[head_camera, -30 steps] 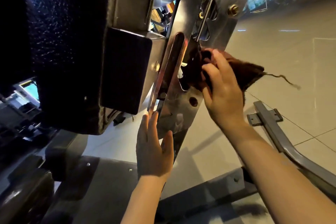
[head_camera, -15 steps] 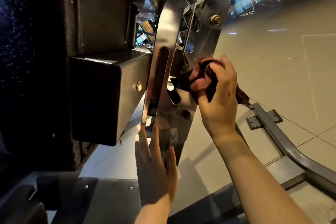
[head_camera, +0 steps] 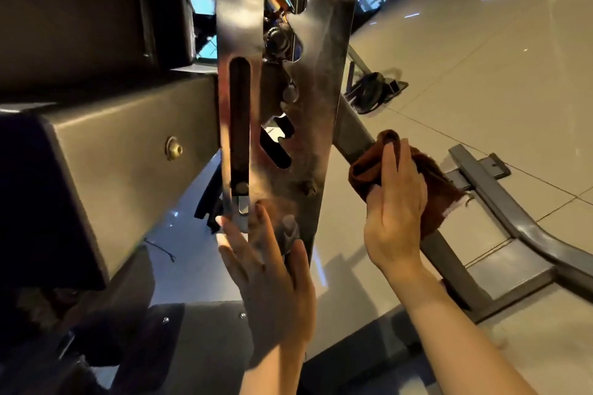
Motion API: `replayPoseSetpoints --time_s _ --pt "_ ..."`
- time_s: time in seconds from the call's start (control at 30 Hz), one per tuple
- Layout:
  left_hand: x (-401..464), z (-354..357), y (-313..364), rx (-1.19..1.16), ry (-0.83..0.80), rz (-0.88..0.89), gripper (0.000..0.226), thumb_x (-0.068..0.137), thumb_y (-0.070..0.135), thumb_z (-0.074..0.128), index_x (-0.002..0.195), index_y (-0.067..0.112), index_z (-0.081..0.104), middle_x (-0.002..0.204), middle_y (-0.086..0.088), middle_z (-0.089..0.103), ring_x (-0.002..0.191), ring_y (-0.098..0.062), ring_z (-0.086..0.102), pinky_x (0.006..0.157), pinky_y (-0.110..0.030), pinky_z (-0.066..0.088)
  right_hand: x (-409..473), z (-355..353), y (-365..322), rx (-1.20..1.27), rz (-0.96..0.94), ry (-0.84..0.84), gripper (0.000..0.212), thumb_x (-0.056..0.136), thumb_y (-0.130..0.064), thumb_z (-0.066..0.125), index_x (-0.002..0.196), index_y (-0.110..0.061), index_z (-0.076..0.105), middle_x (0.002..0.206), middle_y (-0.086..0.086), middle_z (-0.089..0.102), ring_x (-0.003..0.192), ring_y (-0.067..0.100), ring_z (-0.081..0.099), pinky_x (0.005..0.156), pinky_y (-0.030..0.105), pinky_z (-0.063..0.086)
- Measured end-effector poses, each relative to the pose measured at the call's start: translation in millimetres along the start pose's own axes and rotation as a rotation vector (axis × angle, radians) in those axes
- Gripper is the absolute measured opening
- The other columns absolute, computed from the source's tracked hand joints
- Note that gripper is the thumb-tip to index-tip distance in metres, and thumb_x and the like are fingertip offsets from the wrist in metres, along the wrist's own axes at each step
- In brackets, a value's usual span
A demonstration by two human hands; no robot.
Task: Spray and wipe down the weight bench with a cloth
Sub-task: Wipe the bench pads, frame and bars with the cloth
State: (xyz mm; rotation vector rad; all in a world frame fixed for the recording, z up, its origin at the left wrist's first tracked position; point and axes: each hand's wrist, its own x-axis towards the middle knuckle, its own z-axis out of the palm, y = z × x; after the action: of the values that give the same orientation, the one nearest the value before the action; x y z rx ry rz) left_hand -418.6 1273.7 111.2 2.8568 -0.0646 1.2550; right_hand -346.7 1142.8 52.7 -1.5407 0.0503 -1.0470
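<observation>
I look close up at the underside of the weight bench. A shiny slotted metal adjustment plate (head_camera: 316,80) runs down the middle, beside a grey square frame tube (head_camera: 128,176). My left hand (head_camera: 269,269) lies flat with straight fingers against the plate's lower end. My right hand (head_camera: 396,202) presses a bunched brown cloth (head_camera: 369,173) onto a grey diagonal strut (head_camera: 351,135) just right of the plate. The fingers lie over the cloth; the thumb's grip is hidden. No spray bottle is in view.
A grey base frame bar (head_camera: 500,202) with a foot plate crosses the tiled floor (head_camera: 481,74) at right. A black object (head_camera: 369,90) lies on the floor behind the strut. A dark seat pad and bracket (head_camera: 192,330) fill the lower left.
My right hand has carried the cloth down and right, off the slotted plate onto the diagonal strut. The view has closed in on the plate. My left hand stays against its lower end.
</observation>
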Motion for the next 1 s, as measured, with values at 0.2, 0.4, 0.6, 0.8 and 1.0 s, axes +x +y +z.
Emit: replayPoseSetpoints --time_s 0.2,0.4,0.6,0.8,1.0 --pt "-3 0 -1 0.0 0.024 0.008 0.061 0.098 0.05 0.027 0.153 0.024 0.019 0.162 -0.007 -0.003 0.148 -0.034 0.008 0.117 -0.028 -0.007 69 15 -71 0.357 -0.057 0.2 0.057 0.099 -0.017 0.046 0.147 0.004 0.024 0.152 0.013 0.032 0.143 0.017 0.032 0.113 0.039 0.037" --pt "-2 -3 -4 0.053 -0.002 0.028 0.063 0.096 0.049 0.031 0.153 0.025 0.019 0.161 -0.015 0.006 0.146 -0.032 0.006 0.112 -0.031 -0.006 36 29 -36 -0.176 0.092 0.29 0.056 0.103 -0.045 0.026 0.149 -0.014 0.029 0.149 0.01 0.043 0.131 0.026 0.044 0.111 0.037 0.026" --pt "-3 -1 -5 0.047 0.015 0.058 0.062 0.098 0.053 0.028 0.153 0.026 0.016 0.16 -0.017 0.005 0.144 -0.043 0.015 0.111 -0.04 -0.001 -27 6 31 -0.182 0.332 0.103 0.062 0.091 -0.033 0.026 0.151 -0.016 0.024 0.147 0.015 0.042 0.134 0.032 0.035 0.118 0.031 -0.001" --pt "-1 -1 4 0.001 0.0 0.015 0.063 0.098 0.059 0.023 0.152 0.027 0.014 0.16 -0.02 0.006 0.143 -0.041 0.009 0.105 -0.051 -0.004 -16 6 7 -0.08 0.382 0.127 0.056 0.098 -0.039 0.023 0.151 -0.025 0.016 0.153 0.009 0.034 0.139 0.027 0.029 0.119 0.049 0.008" --pt "-5 0 0 -0.034 0.006 0.018 0.064 0.097 0.062 0.02 0.153 0.03 0.016 0.161 -0.001 -0.01 0.145 -0.024 -0.005 0.108 -0.053 -0.003 60 24 -66 -0.087 0.195 0.227 0.057 0.1 -0.041 0.027 0.152 -0.016 0.025 0.147 0.01 0.045 0.137 0.029 0.039 0.116 0.054 0.019"
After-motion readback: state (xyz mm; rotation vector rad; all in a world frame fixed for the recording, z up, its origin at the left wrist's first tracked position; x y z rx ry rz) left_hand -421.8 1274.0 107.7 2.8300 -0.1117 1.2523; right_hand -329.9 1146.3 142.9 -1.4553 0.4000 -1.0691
